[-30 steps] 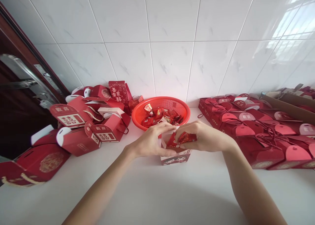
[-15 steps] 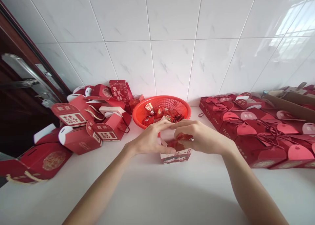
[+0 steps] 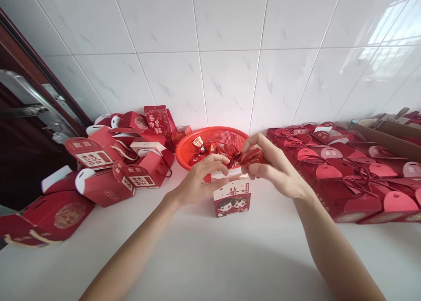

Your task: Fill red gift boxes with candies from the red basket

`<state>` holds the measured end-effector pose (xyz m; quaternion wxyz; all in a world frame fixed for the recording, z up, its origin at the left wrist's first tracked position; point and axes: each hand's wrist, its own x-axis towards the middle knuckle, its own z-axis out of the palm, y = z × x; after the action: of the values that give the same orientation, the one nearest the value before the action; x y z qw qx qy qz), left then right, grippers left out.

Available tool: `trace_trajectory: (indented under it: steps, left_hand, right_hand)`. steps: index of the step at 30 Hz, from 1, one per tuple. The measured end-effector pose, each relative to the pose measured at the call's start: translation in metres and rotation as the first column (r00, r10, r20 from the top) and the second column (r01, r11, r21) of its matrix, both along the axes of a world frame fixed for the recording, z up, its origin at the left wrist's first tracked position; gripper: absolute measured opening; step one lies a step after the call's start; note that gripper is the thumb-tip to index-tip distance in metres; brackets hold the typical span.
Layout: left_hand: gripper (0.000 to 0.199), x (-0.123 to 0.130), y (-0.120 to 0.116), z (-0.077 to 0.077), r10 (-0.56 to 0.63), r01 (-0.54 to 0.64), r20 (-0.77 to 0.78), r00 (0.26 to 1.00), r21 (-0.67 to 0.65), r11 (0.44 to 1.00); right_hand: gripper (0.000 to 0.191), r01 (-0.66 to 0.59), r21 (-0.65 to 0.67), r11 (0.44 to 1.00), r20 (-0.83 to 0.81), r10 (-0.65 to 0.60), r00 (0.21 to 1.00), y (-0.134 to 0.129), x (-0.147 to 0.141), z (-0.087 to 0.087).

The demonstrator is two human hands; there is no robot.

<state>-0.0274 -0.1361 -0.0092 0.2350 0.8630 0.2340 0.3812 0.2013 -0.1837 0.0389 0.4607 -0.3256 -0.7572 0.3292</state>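
A small white-and-red gift box [image 3: 232, 202] with two cartoon faces on its front stands upright on the white tabletop, its top open. My left hand [image 3: 197, 180] curls around the box's upper left edge, thumb against the front panel and fingers over the opening. Pinched between the thumb and fingers of my right hand [image 3: 278, 167] is a red wrapped packet [image 3: 252, 156], above and to the right of the box. Just behind is an orange-red plastic basket [image 3: 187, 144] with several shiny red wrapped sweets [image 3: 215, 149] in it, partly hidden by my hands.
Red gift boxes [image 3: 105, 189] stand in a cluster on the left. Rows of red boxes with cords [image 3: 348, 200] fill the right side, with a cardboard carton [image 3: 378, 136] behind them. A tiled wall [image 3: 230, 86] closes the back; a door handle [image 3: 26, 112] is at far left.
My right hand has risen from the box, up and to the right, with the red packet in it. The box's front is more exposed; my left hand has shifted slightly up.
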Motion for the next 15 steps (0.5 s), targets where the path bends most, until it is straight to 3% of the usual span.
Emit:
trace_trajectory:
  steps: [3,6,10,15]
  left_hand:
    - [0.016,-0.003,0.002,-0.001,0.01,-0.01,-0.017,1.0,0.044,0.999]
    - [0.017,-0.004,0.002,-0.001,0.045,-0.045,-0.081,0.996,0.002,0.999]
    - [0.026,-0.005,-0.001,0.005,0.101,-0.127,-0.195,0.976,-0.127,0.984]
    - [0.057,-0.006,-0.005,0.012,0.071,-0.139,-0.257,0.964,-0.261,0.955]
  right_hand:
    - [0.014,-0.04,-0.09,0.995,-0.106,0.03,0.994,0.007,-0.002,-0.004]
    - [0.01,-0.035,-0.053,0.998,-0.139,0.028,0.99,0.013,-0.006,-0.009]
    - [0.009,-0.085,0.011,0.996,-0.085,0.085,0.993,0.017,-0.008,-0.014]
    - [0.009,-0.11,0.099,0.989,0.015,0.109,0.994,0.02,-0.007,-0.014]
